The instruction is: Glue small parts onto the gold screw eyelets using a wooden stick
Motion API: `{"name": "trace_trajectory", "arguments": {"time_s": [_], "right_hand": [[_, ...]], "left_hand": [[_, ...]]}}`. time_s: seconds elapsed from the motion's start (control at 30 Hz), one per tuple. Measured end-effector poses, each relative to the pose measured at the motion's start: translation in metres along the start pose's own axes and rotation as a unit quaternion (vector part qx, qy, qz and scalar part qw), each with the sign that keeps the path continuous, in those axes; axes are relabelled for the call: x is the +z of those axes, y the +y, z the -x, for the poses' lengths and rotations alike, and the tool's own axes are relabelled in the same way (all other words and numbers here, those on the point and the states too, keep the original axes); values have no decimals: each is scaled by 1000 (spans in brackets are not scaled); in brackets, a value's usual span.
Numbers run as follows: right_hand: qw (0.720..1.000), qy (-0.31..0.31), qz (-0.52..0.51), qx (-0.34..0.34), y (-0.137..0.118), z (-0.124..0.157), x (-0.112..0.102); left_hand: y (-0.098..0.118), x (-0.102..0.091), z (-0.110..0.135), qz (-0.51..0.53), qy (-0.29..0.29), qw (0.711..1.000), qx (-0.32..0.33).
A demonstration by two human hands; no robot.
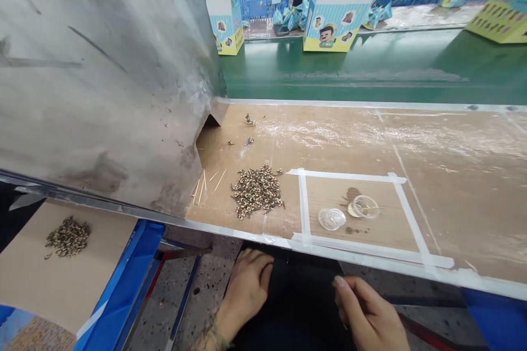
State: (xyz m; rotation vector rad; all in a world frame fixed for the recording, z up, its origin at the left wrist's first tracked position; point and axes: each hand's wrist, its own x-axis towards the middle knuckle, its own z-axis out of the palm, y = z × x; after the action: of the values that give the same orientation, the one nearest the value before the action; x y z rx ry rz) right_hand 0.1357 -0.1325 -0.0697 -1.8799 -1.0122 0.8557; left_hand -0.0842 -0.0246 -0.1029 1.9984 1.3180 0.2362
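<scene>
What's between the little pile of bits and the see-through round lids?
A strip of white tape stuck on the brown tabletop lies between the pile and the clear lids, as the head view shows.

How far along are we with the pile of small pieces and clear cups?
Done, apparently: two clear cups lie inside the taped rectangle. In hand: nothing; left hand and right hand rest below the bench edge. Left: the pile of small pieces sits untouched beside the rectangle.
</scene>
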Motion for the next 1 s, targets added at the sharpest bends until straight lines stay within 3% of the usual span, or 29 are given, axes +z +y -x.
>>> {"name": "trace_trajectory", "arguments": {"time_s": [0.2, 0.47, 0.57, 0.67, 0.83, 0.93, 1.0], "right_hand": [[998, -24, -2, -57, 5, 0, 15], [996, -18, 5, -86, 14, 4, 17], [995, -25, -6, -93, 19, 2, 16], [993, -40, -31, -107, 17, 0, 17], [966, -100, -110, -210, -5, -2, 18], [943, -126, -131, -278, -22, -5, 15], [936, -128, -127, -301, -30, -7, 12]], "left_hand": [[7, 32, -43, -29, -97, 993, 57], [19, 45, -56, 34, -78, 994, 64], [22, 34, -47, 86, -53, 995, 12], [34, 6, -22, 165, -42, 984, -45], [60, -38, 19, 330, -70, 941, -38], [70, -50, 29, 428, -68, 899, -56], [76, -55, 30, 441, -69, 893, -60]]}}
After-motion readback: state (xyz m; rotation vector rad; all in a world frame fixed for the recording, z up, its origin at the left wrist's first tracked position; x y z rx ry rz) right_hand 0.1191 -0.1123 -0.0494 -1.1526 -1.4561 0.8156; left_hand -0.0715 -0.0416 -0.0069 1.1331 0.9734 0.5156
